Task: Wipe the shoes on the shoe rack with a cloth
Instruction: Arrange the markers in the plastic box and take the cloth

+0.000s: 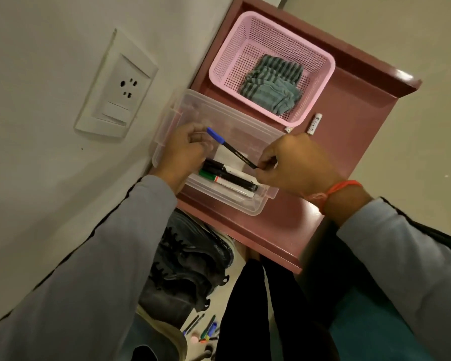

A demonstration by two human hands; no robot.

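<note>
Near, below rack top: dark shoes (185, 264), unwiped. Right hand (294, 165) pinching blue-capped pen (232, 149) over clear box (219, 199); left hand (185, 152) curled at box edge, grip unclear. Cloth (271, 87) far, in pink basket (227, 61). Risk: box nudged off, pens spilling onto shoes.

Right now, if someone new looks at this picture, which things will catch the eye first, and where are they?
The right hand pinches a blue-capped pen over the clear plastic box of markers on the reddish shelf top; the left hand reaches into the same box. Behind it stands a pink basket with a striped cloth inside. Dark laced shoes sit on the level below.
</note>
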